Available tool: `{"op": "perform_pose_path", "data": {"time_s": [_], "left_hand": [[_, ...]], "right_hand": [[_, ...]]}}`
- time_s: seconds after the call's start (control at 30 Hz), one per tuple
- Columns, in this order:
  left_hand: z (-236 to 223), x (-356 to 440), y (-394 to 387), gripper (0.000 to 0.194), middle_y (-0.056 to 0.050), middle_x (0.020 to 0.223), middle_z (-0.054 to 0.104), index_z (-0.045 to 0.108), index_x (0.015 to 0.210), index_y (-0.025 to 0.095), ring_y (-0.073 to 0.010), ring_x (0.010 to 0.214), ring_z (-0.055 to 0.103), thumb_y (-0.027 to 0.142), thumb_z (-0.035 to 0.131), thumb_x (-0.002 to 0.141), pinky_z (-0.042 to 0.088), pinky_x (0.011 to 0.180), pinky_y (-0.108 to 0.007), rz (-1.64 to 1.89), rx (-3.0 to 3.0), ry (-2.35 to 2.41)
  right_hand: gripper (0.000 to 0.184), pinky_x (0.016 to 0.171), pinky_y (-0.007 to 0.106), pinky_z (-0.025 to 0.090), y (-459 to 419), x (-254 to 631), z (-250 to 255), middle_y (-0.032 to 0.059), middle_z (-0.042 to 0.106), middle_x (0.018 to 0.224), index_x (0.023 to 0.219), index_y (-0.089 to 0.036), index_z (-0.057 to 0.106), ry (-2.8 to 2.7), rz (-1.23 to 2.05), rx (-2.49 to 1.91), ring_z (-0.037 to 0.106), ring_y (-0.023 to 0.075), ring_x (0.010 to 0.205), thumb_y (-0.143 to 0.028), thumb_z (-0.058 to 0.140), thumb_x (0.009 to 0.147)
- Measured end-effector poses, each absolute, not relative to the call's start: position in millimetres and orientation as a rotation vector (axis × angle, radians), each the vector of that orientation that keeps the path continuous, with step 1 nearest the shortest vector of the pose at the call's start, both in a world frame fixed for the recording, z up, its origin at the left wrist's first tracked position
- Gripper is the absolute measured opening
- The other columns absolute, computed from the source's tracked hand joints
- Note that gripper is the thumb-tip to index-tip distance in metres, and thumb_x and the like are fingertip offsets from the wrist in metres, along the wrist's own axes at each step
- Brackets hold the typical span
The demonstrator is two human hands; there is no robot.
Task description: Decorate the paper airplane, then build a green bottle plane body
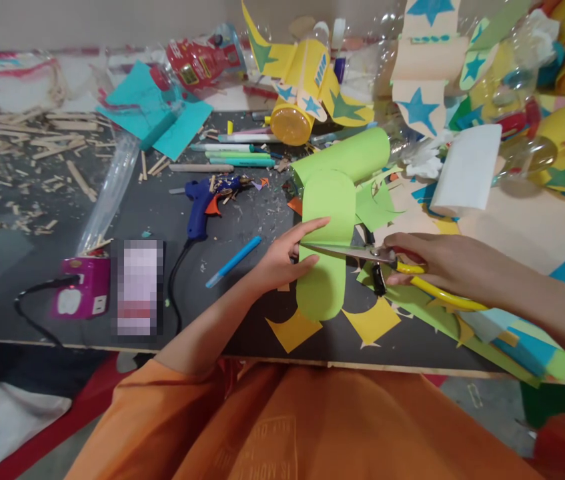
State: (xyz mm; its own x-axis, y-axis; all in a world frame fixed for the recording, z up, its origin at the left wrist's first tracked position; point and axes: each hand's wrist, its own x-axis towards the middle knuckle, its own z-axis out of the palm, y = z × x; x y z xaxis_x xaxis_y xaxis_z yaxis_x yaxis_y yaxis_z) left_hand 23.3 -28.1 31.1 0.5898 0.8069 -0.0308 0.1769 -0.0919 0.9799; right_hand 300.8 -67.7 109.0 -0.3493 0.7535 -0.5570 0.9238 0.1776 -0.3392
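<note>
A light green paper strip with rounded ends (323,287) lies across the middle of the table edge area, its far end against a bottle wrapped in green paper (362,152). My left hand (282,260) grips the strip's left edge, index finger and thumb on top, other fingers partly hidden. My right hand (425,257) is closed around the yellow handle of scissors (352,251). Their blades point left across the strip, tip near my left fingers; whether they are cutting I cannot tell. Yellow paper scraps (295,330) lie just in front.
Left of my hands lie a blue marker (235,261), a blue glue gun (202,210), a blurred-out rectangle (137,287) and a purple power adapter (82,287). Wood sticks (37,143) litter the far left. A yellow-wrapped bottle (302,80) and paper scraps crowd the back and right.
</note>
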Motion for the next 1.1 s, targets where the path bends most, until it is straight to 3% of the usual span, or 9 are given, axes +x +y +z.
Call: {"op": "perform_pose_path", "data": {"time_s": [0.1,0.17,0.23,0.33,0.47,0.67,0.8,1.0,1.1], "left_hand": [[29,24,-28,0.053,-0.005,0.14,0.061,0.058,0.136,0.027,-0.0117,0.079,0.062,0.026,0.06,0.083,0.045,0.057,-0.019,0.676,1.645,0.885],[26,25,-28,0.054,-0.006,0.14,0.061,0.057,0.136,0.026,-0.0168,0.096,0.066,0.024,0.056,0.083,0.051,0.066,-0.021,0.702,1.665,0.917],[22,26,-28,0.052,-0.007,0.139,0.061,0.057,0.135,0.023,-0.0215,0.116,0.063,0.023,0.054,0.084,0.055,0.078,-0.024,0.729,1.708,0.952],[19,27,-27,0.045,-0.009,0.135,0.064,0.06,0.131,0.022,-0.0232,0.126,0.059,0.025,0.055,0.086,0.053,0.096,-0.03,0.777,1.765,0.978],[20,25,-26,0.039,-0.009,0.133,0.066,0.062,0.127,0.022,-0.0235,0.125,0.06,0.033,0.056,0.09,0.049,0.105,-0.035,0.834,1.748,0.966],[24,24,-25,0.03,-0.008,0.115,0.073,0.07,0.111,0.02,-0.0221,0.11,0.068,0.039,0.056,0.093,0.054,0.096,-0.035,1.025,1.734,1.081],[25,22,-22,0.033,-0.007,0.106,0.074,0.072,0.1,0.021,-0.0208,0.102,0.069,0.049,0.056,0.093,0.055,0.09,-0.033,1.245,1.697,1.24],[22,22,-22,0.03,-0.003,0.091,0.074,0.071,0.095,0.021,-0.0161,0.086,0.07,0.048,0.06,0.092,0.055,0.079,-0.028,1.497,1.606,1.338],[21,23,-22,0.03,-0.004,0.094,0.074,0.072,0.095,0.021,-0.0163,0.089,0.07,0.047,0.059,0.093,0.055,0.081,-0.027,1.527,1.58,1.34]], "right_hand": [[0.061,0.056,0.033,0.044,-79,311,108,0.014,0.071,0.098,0.111,-0.024,0.058,2.2,-0.832,1.735,0.068,0.0293,0.076,-0.075,0.037,0.087],[0.065,0.055,0.034,0.045,-89,317,107,0.0153,0.071,0.097,0.111,-0.024,0.058,2.158,-0.722,1.904,0.068,0.0302,0.074,-0.077,0.03,0.086],[0.066,0.056,0.037,0.047,-99,322,105,0.0165,0.07,0.094,0.106,-0.023,0.057,2.075,-0.618,2.101,0.067,0.0318,0.073,-0.078,0.026,0.086],[0.058,0.065,0.042,0.051,-111,326,101,0.0183,0.07,0.096,0.104,-0.024,0.054,1.942,-0.527,2.344,0.068,0.0371,0.084,-0.074,0.031,0.085],[0.042,0.072,0.044,0.053,-124,334,94,0.0191,0.07,0.107,0.111,-0.026,0.051,1.781,-0.561,2.427,0.068,0.0398,0.096,-0.06,0.043,0.087],[0.036,0.079,0.047,0.053,-130,360,83,0.0187,0.07,0.111,0.114,-0.026,0.052,1.918,-0.537,2.428,0.067,0.039,0.101,-0.045,0.052,0.083],[0.038,0.084,0.047,0.052,-125,371,76,0.0194,0.069,0.116,0.119,-0.025,0.052,1.985,-0.485,2.389,0.065,0.0385,0.108,-0.043,0.051,0.085],[0.048,0.076,0.046,0.052,-120,366,94,0.0226,0.07,0.109,0.124,-0.015,0.06,2.018,-0.195,2.129,0.067,0.0399,0.097,-0.044,0.039,0.093],[0.05,0.064,0.043,0.051,-103,348,106,0.0177,0.073,0.102,0.118,-0.017,0.065,1.934,-0.002,2.278,0.069,0.0383,0.091,-0.051,0.037,0.094]]}}
